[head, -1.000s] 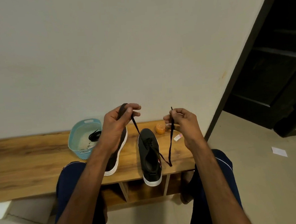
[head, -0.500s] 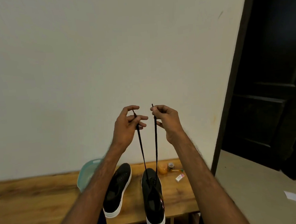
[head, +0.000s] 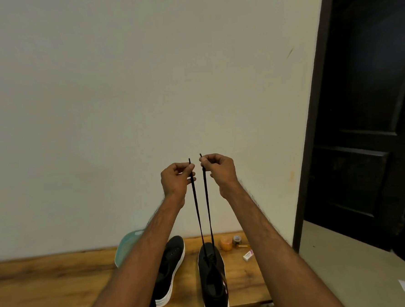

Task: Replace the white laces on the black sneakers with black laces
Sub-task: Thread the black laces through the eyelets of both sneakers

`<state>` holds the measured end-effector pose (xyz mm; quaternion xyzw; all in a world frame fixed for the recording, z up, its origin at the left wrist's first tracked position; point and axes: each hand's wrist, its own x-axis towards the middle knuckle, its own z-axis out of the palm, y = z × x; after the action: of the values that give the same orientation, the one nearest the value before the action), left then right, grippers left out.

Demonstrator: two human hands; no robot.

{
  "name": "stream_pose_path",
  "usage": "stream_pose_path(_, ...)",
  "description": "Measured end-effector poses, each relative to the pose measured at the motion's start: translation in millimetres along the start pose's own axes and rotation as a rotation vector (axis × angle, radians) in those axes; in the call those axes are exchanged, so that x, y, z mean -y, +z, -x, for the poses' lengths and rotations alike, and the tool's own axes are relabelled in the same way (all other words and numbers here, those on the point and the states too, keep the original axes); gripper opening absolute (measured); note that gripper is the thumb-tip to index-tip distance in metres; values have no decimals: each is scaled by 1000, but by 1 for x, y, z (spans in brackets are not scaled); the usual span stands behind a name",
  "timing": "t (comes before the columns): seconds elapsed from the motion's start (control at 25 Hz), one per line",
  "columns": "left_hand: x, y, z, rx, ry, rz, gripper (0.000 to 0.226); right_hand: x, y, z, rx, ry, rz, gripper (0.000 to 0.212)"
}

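Two ends of a thin black lace (head: 197, 210) rise near-vertical from the right-hand black white-soled sneaker (head: 216, 295); left hand (head: 177, 178) and right hand (head: 219, 170), above it, each pinch one tip.

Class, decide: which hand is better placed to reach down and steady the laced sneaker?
The right hand, probably: the laced sneaker lies nearer its forearm; the left hand has its forearm across the other sneaker. Both pinch lace ends.
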<state>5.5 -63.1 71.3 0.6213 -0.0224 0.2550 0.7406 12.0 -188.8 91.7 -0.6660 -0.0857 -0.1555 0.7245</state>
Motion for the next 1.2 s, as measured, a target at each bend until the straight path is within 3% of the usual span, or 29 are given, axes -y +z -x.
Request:
stream_pose_path(0.28,-7,3,11,55,10,1,14,1,2,6,-17,-54,30,6)
stream_pose_path(0.56,-15,-3,10,149,127,-232,29,-3,-11,6,103,-99,202,16)
stream_pose_path(0.76,-19,-4,11,157,161,-386,14,9,-21,11,184,-183,374,11)
stream_pose_path(1.2,-11,-15,19,260,155,-533,19,4,-11,18,48,34,225,8)
